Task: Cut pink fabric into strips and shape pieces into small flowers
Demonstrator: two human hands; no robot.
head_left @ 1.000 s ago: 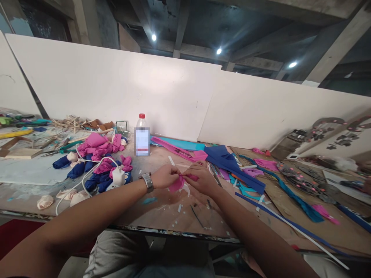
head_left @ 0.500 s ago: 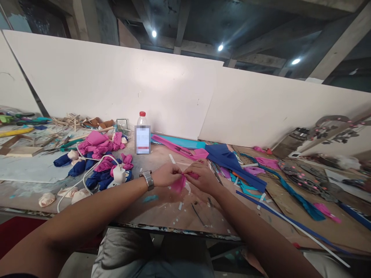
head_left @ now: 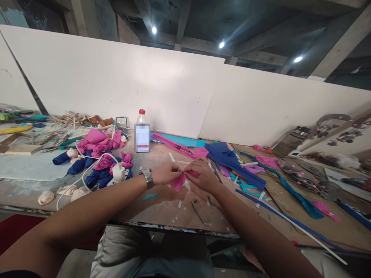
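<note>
Both hands meet over the middle of the table, pinching one piece of thin pink material (head_left: 177, 183), paper or cloth. My left hand (head_left: 166, 173), with a metal watch (head_left: 148, 179) on the wrist, grips its left side near the top. My right hand (head_left: 201, 175) is closed on its right side, where the material looks gathered. A loose corner of it hangs below the fingertips. The fingers hide the exact spot where it is pinched.
At left lie pink and blue crumpled bundles (head_left: 95, 144) with a white charger and cable (head_left: 118, 173). A phone (head_left: 142, 138) leans on a red-capped bottle (head_left: 142, 116). Blue sheets (head_left: 228, 160), pink strips (head_left: 176, 146) and a long white strip (head_left: 307, 227) lie behind and at right.
The fingers have shifted slightly on the pink material, and its hanging corner now spreads more to the left. Both hands stay in nearly the same place.
</note>
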